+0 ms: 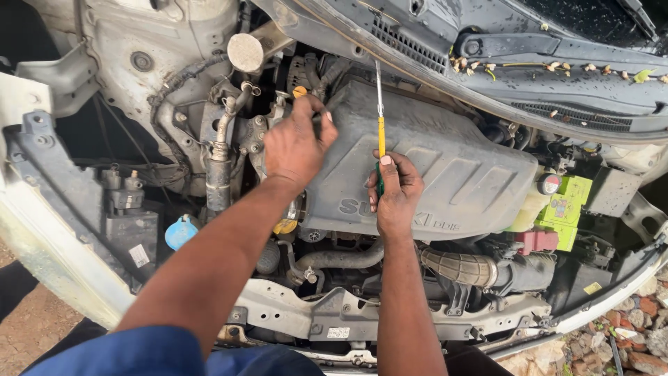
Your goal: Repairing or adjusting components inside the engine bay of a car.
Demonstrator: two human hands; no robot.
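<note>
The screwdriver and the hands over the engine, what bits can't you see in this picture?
All in the head view:
- Screwdriver: the tip runs behind the engine cover, so what it touches is hidden; the right hand wraps the handle.
- Left hand: its fingertips curl over the cover's far edge, hiding what they hold or press.
- Wiper: cut off by the top edge.
- Parts under the cover: hidden.

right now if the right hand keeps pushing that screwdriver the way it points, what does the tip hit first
The right hand holds the screwdriver pointing away from the person, over the grey engine cover. Straight on, the tip would probably first meet the dark parts at the cover's far edge, just under the cowl panel; depth is unclear.
</note>
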